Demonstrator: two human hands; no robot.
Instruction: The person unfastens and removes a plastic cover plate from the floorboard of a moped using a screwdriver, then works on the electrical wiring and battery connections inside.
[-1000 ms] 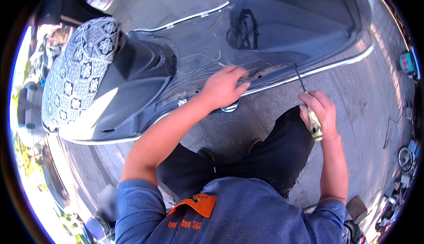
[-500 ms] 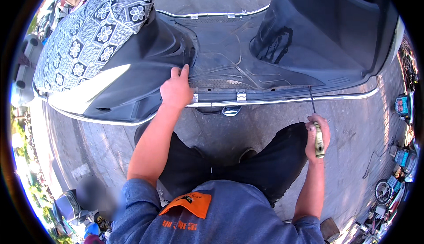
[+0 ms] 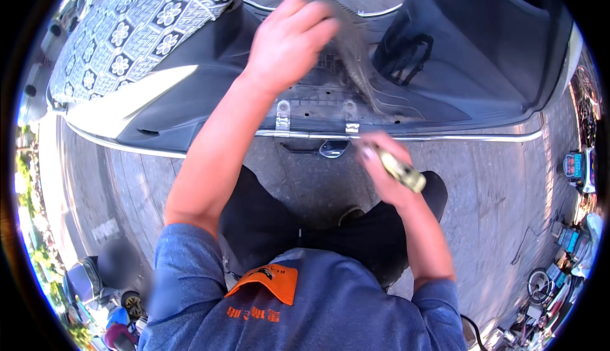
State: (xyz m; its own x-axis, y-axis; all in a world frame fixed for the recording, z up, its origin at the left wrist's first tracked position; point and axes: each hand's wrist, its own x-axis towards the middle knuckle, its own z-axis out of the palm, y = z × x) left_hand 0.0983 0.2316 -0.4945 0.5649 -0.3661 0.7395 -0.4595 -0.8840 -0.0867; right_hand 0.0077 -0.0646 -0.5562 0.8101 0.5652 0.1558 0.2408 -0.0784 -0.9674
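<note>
My left hand (image 3: 289, 46) is raised over the scooter's footboard (image 3: 318, 110), its fingers closed on the dark rubber floor mat (image 3: 357, 52). Lifted on its left side, the mat is tilted and partly blurred, while its right end still lies by the front shield (image 3: 464, 58). Below it shows a dusty surface with holes and two metal brackets at the chrome side rail (image 3: 445, 137). In my right hand (image 3: 384, 160), just below that rail, is a screwdriver (image 3: 404, 172) with a yellowish handle; its shaft cannot be made out through the blur.
A black-and-white flowered cover (image 3: 121, 46) lies over the seat at the left. A small mirror-like oval piece (image 3: 333, 149) sits under the rail. Several parked vehicles and a wheel (image 3: 540, 285) stand along the right edge, with a blurred scooter (image 3: 95, 287) at lower left.
My left hand has risen away from me, pulling the mat up off the footboard. My right hand has moved left with the screwdriver, away from the mat's right edge.
</note>
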